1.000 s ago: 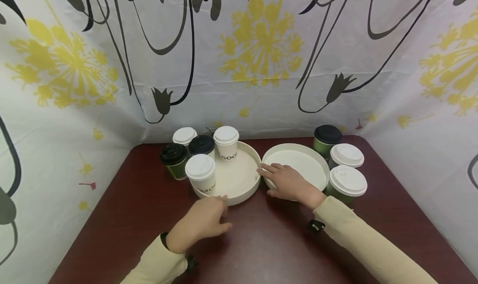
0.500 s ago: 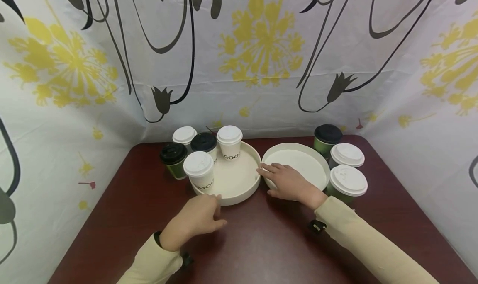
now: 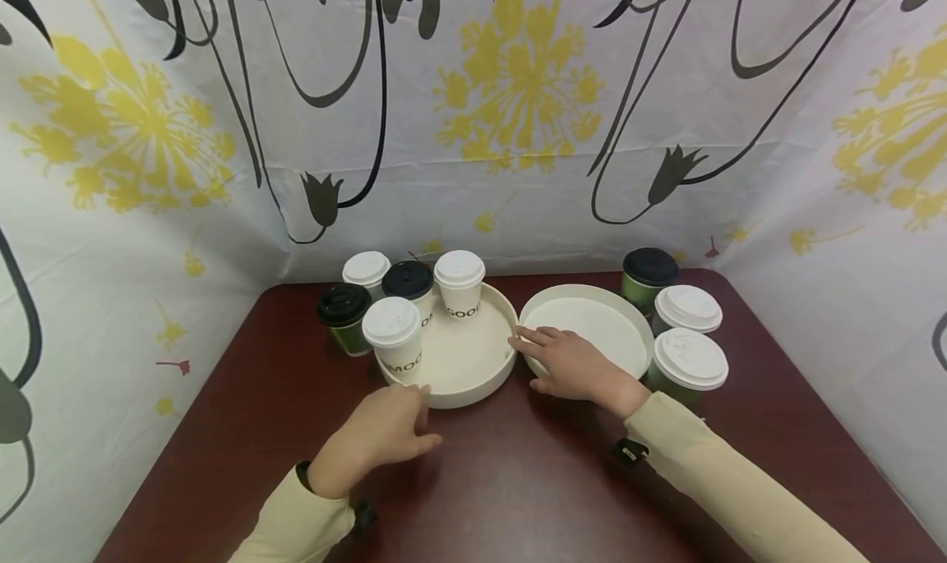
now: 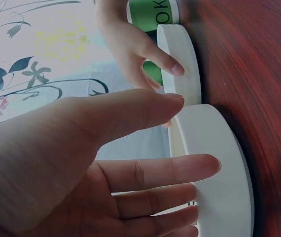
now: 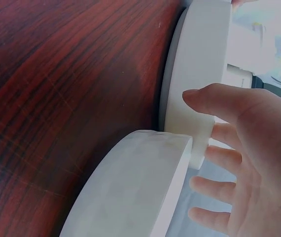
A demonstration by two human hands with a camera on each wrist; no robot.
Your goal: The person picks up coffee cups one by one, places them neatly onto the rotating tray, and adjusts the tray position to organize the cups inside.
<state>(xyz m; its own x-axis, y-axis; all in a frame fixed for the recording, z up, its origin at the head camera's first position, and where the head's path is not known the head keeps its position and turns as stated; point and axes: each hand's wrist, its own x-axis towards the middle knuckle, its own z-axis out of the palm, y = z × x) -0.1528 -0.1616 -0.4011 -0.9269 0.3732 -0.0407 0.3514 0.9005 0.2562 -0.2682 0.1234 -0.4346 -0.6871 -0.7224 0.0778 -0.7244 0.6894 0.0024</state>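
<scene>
A round cream tray (image 3: pixel 473 362) on the left carries a white-lidded paper cup (image 3: pixel 395 337) at its front left, another white-lidded cup (image 3: pixel 459 283) at its back and a black-lidded pale cup (image 3: pixel 409 283) between them. My left hand (image 3: pixel 377 431) touches this tray's front rim, fingers extended and thumb apart. A second round tray (image 3: pixel 584 325) adjoins it on the right, with nothing in it. Over the point where the rims meet lies my right hand (image 3: pixel 573 362), fingers spread; its fingertips reach the left tray's edge. Neither palm holds anything.
Left of the trays stand a green black-lidded cup (image 3: pixel 345 320) and a white-lidded cup (image 3: pixel 366 269). On the right are a black-lidded green cup (image 3: pixel 648 275) and two white-lidded cups (image 3: pixel 688 357). Printed cloth (image 3: pixel 518 209) walls the dark red table (image 3: pixel 510 481).
The left tray's cups have shifted clockwise: the back ones rightward, the front one slightly left and away. My left hand has slid left along the rim. The right hand stays almost still.
</scene>
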